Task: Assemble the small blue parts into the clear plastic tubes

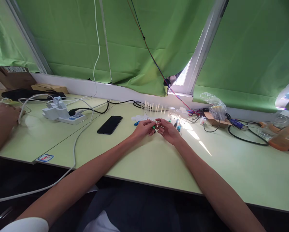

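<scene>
My left hand [143, 129] and my right hand [168, 130] meet above the table, fingertips almost touching. A small green piece [154, 127] is pinched in my left fingers, and a thin dark strand rises near them. My right fingers are curled together beside it; what they hold is too small to make out. Just behind my hands stands a row of clear thin tubes [156, 109]. Small blue pieces [136, 123] lie left of my left hand, near whitish caps [137, 118]. White-capped small containers [182, 112] stand behind my right hand, with blue pieces [178, 128] close by.
A black phone [110, 125] lies to the left. Beyond it are a white power strip [64, 114] and a trailing white cable [74, 145]. Another person's hand [6, 114] rests at far left. Rightward are a small cardboard box [217, 120], black cables and an orange bottle [286, 135].
</scene>
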A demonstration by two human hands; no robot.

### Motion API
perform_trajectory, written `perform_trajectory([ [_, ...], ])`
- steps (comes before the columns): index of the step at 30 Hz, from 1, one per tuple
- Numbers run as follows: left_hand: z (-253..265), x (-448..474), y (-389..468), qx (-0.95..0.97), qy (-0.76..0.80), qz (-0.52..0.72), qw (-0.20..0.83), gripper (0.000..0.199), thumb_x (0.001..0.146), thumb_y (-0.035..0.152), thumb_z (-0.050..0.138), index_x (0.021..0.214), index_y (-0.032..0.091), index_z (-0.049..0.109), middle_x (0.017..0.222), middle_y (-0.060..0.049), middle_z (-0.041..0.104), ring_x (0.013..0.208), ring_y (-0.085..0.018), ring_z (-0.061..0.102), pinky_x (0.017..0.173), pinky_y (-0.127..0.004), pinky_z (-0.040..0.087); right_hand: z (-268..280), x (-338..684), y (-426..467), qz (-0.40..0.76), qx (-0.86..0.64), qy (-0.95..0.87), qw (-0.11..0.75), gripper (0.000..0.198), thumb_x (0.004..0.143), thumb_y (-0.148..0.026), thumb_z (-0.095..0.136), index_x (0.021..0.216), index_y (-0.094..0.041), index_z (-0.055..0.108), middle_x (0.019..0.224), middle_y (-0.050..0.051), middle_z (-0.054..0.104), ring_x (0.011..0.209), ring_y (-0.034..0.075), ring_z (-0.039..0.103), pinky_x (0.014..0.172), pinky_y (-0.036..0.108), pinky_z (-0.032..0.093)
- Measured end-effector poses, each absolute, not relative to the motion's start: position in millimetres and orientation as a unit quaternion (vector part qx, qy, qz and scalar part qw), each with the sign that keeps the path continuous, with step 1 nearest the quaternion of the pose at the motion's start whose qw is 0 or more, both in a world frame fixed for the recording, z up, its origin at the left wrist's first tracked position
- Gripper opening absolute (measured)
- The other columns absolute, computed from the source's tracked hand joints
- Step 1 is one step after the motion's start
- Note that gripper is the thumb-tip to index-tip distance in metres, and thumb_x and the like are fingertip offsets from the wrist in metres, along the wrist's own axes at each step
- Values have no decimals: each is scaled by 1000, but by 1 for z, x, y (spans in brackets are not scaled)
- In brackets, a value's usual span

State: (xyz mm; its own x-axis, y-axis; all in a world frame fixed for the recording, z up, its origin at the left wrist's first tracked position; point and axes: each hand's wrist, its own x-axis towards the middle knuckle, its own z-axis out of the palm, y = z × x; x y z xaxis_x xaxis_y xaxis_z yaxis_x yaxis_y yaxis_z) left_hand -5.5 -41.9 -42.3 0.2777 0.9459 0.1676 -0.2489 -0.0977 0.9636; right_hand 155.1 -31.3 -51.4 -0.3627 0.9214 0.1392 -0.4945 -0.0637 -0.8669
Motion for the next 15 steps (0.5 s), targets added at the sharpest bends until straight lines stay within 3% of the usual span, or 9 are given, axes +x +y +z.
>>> perform_trajectory([
  [8,-47,-6,-33,492,324,524,614,43,82,54,63,78,11,60,69,-8,63,48,-11,54,42,-24,35,-51,154,-32,687,-240,-461,508,29,71,-42,80,90,-21,72,75,-2,59,56,6,39,50,23,35],
  [15,-47,-6,-35,515,332,517,598,41,83,52,63,77,11,61,66,-8,63,46,-9,50,43,-23,33,-49,154,-34,681,-241,-476,502,31,70,-43,79,90,-21,72,75,-2,58,55,6,39,51,24,34],
])
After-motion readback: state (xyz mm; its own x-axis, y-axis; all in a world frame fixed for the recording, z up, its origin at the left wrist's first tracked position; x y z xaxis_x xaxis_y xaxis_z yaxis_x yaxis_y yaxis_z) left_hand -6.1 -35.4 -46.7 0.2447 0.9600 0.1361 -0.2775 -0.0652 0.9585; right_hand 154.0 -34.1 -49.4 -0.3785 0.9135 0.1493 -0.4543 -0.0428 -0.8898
